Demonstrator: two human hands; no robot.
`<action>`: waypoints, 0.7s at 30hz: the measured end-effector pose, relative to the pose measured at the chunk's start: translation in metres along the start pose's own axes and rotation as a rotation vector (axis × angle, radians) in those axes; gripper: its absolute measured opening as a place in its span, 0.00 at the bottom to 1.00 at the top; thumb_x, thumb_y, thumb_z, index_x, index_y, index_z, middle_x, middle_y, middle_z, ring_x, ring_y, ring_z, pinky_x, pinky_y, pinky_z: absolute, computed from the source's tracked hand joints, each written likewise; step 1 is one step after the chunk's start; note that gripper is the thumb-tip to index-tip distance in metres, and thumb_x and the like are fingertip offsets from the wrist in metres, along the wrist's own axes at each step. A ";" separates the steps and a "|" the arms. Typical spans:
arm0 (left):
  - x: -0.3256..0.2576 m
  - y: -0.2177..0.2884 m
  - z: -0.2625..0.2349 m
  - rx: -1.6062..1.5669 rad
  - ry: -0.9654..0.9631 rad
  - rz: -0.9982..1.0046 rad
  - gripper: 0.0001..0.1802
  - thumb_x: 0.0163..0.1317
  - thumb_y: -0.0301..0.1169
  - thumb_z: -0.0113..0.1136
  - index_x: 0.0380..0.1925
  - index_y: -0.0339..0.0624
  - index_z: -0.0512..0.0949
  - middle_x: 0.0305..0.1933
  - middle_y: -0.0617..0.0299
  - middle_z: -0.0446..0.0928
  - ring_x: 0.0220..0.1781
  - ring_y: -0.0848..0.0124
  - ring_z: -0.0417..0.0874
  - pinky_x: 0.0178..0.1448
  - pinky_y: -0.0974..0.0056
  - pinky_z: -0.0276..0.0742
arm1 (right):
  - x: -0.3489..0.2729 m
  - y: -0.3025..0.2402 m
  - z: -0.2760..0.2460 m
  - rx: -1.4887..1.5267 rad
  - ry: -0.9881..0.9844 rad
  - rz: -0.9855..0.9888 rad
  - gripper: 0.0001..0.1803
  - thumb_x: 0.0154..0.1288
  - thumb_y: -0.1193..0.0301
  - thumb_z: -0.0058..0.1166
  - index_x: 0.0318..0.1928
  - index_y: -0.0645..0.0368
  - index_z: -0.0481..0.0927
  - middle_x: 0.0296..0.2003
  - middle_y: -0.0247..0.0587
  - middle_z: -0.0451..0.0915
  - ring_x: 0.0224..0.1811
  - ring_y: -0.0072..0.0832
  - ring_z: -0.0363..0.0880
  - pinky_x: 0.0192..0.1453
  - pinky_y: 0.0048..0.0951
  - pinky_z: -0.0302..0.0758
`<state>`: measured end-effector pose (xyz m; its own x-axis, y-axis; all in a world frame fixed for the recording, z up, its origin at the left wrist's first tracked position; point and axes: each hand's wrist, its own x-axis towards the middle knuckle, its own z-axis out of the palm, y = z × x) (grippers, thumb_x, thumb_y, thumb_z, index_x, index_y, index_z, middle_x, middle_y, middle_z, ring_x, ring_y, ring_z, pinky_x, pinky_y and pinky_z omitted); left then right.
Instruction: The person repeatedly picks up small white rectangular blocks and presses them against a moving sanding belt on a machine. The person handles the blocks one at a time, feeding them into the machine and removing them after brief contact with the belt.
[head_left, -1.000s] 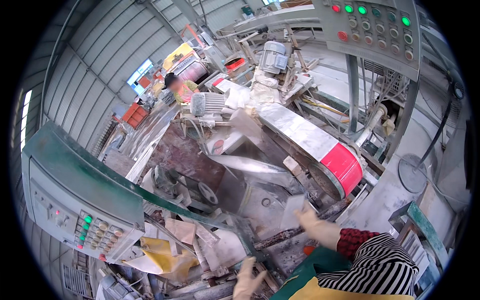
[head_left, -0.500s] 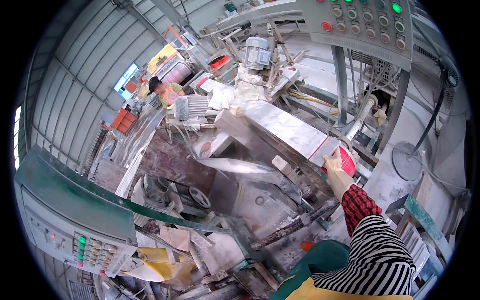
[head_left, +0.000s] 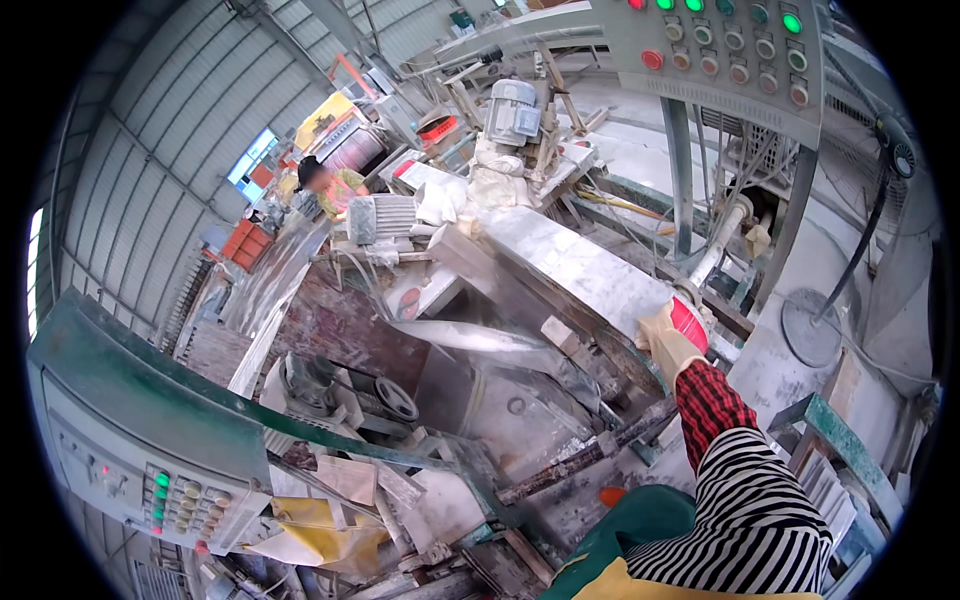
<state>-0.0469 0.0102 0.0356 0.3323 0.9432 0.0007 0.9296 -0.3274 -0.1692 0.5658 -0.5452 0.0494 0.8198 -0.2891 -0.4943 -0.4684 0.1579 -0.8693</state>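
Observation:
My right hand (head_left: 668, 343), in a pale cream glove, rests at the near end of a long white machine beam (head_left: 570, 245). Its fingers look curled in, pressed against the beam's top and edge; what they hold, if anything, is hidden. Right beside the glove shows the beam's rounded red end (head_left: 689, 326). The sleeve above the glove is red-and-black check, then black-and-white stripes. Of my left hand nothing shows.
A grey control panel (head_left: 720, 60) with lit buttons stands at upper right, another control cabinet (head_left: 150, 470) at lower left. A motor (head_left: 513, 112) sits on the beam's far part. Beyond a second motor (head_left: 375, 218), a person (head_left: 335, 187) in a dark cap is bent over.
My right hand has shifted slightly left and down onto the beam's end, covering the red stripe that showed there. Its fingers are curled more tightly. The distant person has moved a little.

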 end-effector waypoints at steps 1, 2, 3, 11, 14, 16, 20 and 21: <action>-0.002 0.000 -0.001 0.002 0.013 0.005 0.54 0.55 0.70 0.52 0.71 0.43 0.56 0.71 0.39 0.57 0.68 0.44 0.62 0.70 0.44 0.60 | 0.001 0.007 -0.001 0.073 -0.012 -0.004 0.42 0.67 0.71 0.56 0.76 0.44 0.48 0.46 0.42 0.77 0.45 0.31 0.78 0.49 0.32 0.76; -0.004 0.001 -0.002 -0.008 0.015 0.003 0.54 0.55 0.70 0.52 0.71 0.43 0.56 0.71 0.39 0.57 0.68 0.44 0.62 0.69 0.44 0.60 | 0.002 0.015 -0.001 0.237 -0.044 0.023 0.43 0.67 0.72 0.56 0.76 0.44 0.47 0.45 0.41 0.77 0.44 0.30 0.78 0.48 0.32 0.76; -0.006 0.003 -0.004 -0.019 0.017 -0.001 0.53 0.55 0.70 0.52 0.70 0.43 0.57 0.71 0.39 0.58 0.68 0.44 0.63 0.69 0.44 0.61 | 0.001 0.025 -0.001 0.248 -0.040 -0.054 0.43 0.67 0.72 0.57 0.76 0.43 0.47 0.43 0.40 0.77 0.43 0.29 0.78 0.47 0.32 0.77; -0.030 0.041 -0.046 -0.043 0.039 -0.080 0.46 0.58 0.64 0.54 0.67 0.43 0.64 0.68 0.41 0.63 0.66 0.46 0.67 0.67 0.47 0.65 | -0.014 0.052 0.014 0.653 0.020 -0.165 0.36 0.70 0.74 0.53 0.75 0.50 0.54 0.50 0.41 0.78 0.45 0.26 0.78 0.48 0.31 0.77; -0.046 0.060 -0.070 -0.038 0.073 -0.096 0.43 0.59 0.61 0.56 0.65 0.42 0.67 0.66 0.43 0.67 0.65 0.48 0.70 0.67 0.50 0.67 | -0.029 0.045 -0.003 0.714 -0.057 -0.116 0.33 0.70 0.75 0.51 0.73 0.54 0.58 0.50 0.42 0.80 0.42 0.26 0.80 0.46 0.29 0.79; -0.055 0.067 -0.084 -0.051 0.129 -0.129 0.40 0.60 0.59 0.57 0.64 0.42 0.69 0.65 0.44 0.70 0.65 0.50 0.72 0.67 0.52 0.68 | -0.046 0.049 -0.004 0.552 -0.084 -0.140 0.31 0.68 0.76 0.53 0.71 0.55 0.61 0.45 0.43 0.82 0.36 0.26 0.80 0.40 0.27 0.80; -0.054 0.071 -0.115 -0.153 0.199 -0.219 0.46 0.56 0.61 0.61 0.66 0.40 0.67 0.64 0.42 0.70 0.64 0.47 0.72 0.66 0.47 0.68 | -0.087 0.094 0.013 0.458 -0.165 -0.068 0.28 0.63 0.81 0.55 0.65 0.60 0.68 0.34 0.46 0.84 0.25 0.26 0.79 0.26 0.25 0.77; -0.052 0.070 -0.124 -0.143 0.261 -0.202 0.47 0.56 0.62 0.61 0.66 0.40 0.67 0.64 0.41 0.70 0.64 0.46 0.72 0.66 0.47 0.69 | -0.094 0.110 0.016 0.435 -0.200 -0.031 0.28 0.60 0.83 0.57 0.62 0.62 0.70 0.30 0.43 0.83 0.22 0.25 0.77 0.23 0.23 0.73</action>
<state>0.0207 -0.0689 0.1463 0.1521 0.9493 0.2750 0.9874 -0.1581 -0.0001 0.4425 -0.4852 0.0000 0.8986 -0.1192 -0.4222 -0.2961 0.5452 -0.7843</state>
